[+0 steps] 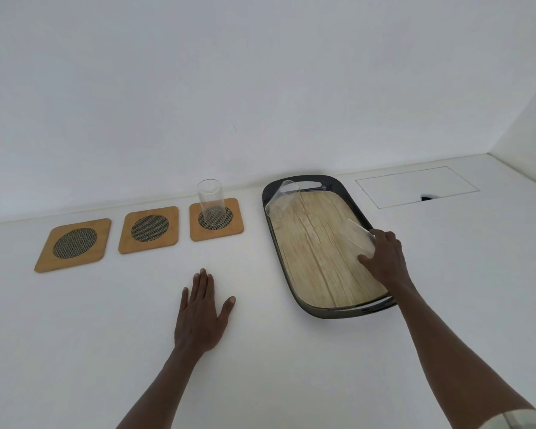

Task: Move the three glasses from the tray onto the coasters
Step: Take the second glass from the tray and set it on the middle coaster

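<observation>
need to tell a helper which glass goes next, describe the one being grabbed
Start at the tray on the right. Two glasses stand on it; take the near glass, by its right rim. Only this one has the right hand around it.

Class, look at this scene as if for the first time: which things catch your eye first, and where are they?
The dark-rimmed wooden tray on the right, where the right hand grips a glass. Left of it lie three wooden coasters; only the nearest coaster carries an upright glass. The left hand rests flat on the white table.
</observation>
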`<state>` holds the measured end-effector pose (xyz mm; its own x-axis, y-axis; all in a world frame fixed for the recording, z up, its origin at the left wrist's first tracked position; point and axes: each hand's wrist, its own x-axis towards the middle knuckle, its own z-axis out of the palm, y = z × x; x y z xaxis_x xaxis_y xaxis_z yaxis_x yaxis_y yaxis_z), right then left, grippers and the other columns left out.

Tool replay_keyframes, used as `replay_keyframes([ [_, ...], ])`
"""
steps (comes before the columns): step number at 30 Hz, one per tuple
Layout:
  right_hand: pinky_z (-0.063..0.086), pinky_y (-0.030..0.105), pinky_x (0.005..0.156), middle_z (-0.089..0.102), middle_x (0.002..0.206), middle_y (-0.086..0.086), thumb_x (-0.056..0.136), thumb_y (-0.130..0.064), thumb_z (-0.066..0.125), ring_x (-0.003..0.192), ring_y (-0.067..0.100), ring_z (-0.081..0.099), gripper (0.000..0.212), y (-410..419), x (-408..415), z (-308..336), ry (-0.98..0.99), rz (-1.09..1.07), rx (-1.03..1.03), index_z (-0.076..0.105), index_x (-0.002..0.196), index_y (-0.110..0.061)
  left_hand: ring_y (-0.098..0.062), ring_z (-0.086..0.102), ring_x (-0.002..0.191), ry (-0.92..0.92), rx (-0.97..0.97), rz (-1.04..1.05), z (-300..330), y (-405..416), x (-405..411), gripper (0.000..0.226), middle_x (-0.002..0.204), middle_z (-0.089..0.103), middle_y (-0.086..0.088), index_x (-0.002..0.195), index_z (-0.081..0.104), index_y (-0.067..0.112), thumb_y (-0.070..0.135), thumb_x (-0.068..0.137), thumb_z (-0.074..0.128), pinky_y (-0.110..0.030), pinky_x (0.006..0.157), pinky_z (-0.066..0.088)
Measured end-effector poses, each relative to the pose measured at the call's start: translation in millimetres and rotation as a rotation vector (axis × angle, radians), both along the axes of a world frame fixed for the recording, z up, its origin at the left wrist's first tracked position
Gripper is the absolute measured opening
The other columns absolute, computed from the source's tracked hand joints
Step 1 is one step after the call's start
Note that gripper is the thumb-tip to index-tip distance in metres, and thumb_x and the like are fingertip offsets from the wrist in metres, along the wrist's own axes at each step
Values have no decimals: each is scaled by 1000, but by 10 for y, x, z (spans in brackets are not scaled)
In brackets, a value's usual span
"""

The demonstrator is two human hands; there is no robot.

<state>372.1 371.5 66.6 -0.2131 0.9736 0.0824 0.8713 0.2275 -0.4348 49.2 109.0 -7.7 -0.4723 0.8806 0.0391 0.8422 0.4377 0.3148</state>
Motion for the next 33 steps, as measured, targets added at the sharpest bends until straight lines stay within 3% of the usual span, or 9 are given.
replay_keyframes([
  [8,46,41,85,58,113,14,72,-30,82,106,35,54,71,-61,-59,-63,114,-33,-22,44,130,-16,-14,-4,150,3,-1,1,-2,0,1,88,163,-2,-3,154,8,7,69,92,17,-40,122,6],
  [13,38,31,84,60,120,9,75,-33,82,110,28,56,67,-204,-239,48,371,-91,38,49,132,-19,-13,-6,149,1,-4,0,9,3,3,89,162,-4,-2,154,5,8,70,91,15,-38,122,3],
  [21,43,15,70,61,125,-3,73,-32,86,99,14,65,67,-474,-640,413,761,-85,66,53,131,-26,-12,-9,149,1,-13,-1,8,-10,9,89,162,-7,-1,154,5,8,71,91,15,-38,122,2],
  [24,50,21,74,61,124,-2,71,-32,87,102,15,64,72,-561,-737,488,816,-52,80,48,131,-22,-12,-9,149,-4,-5,-4,19,-13,15,89,162,-7,-2,154,5,8,70,91,16,-39,122,2],
  [29,58,46,84,59,117,-5,71,-36,87,104,17,60,70,-667,-856,605,868,-43,101,46,127,-24,-13,-9,149,-6,1,-3,20,-14,12,89,162,-6,-2,154,6,7,70,92,16,-38,122,1],
  [33,58,47,84,60,120,-3,73,-38,85,105,15,60,67,-700,-900,665,881,-16,156,49,128,-31,-13,-9,149,1,-6,-8,22,-15,7,89,162,-6,-3,154,5,7,70,91,15,-37,121,0],
])
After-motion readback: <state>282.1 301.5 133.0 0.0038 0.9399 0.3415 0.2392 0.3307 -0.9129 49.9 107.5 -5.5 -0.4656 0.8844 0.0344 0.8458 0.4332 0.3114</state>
